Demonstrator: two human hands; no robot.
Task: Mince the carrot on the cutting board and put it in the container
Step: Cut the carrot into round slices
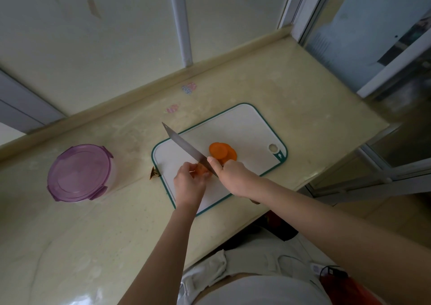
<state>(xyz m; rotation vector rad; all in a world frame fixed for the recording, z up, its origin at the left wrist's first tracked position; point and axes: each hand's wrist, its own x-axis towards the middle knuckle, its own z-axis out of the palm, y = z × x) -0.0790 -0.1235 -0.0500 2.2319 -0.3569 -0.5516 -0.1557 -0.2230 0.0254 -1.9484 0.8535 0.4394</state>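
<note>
- Your right hand (pixel 229 176) is wrapped around the handle of the knife (pixel 186 146), with the forefinger lying up toward the blade. This looks like a grip chosen to steer the cut rather than to chop hard.
- The blade slants from your right hand toward the back edge of the tabletop (pixel 93 223). Its heel is down at the carrot piece (pixel 202 169) and its tip is raised past the board's rim.
- Your left hand (pixel 190 180) has its fingers curled onto that carrot piece, pinning it to the cutting board (pixel 245 127) just beside the blade. Curled fingertips keep it from rolling and keep them clear of the edge, though they sit very close to it.
- The carrot is in two lots, both on the board. One is the piece under your left hand, and the other is a small overlapping pile of carrot slices (pixel 222 151) just past your right hand, set aside so the cutting spot stays free.
- The board lies askew near the front edge of the tabletop, toward its right end.
- The container (pixel 79 172) stands well apart, further along toward the left end, and its purple lid is on. You will have to take that off before any carrot goes in.
- I judge the work to be at the slicing stage, since nothing on the board looks minced yet.
</note>
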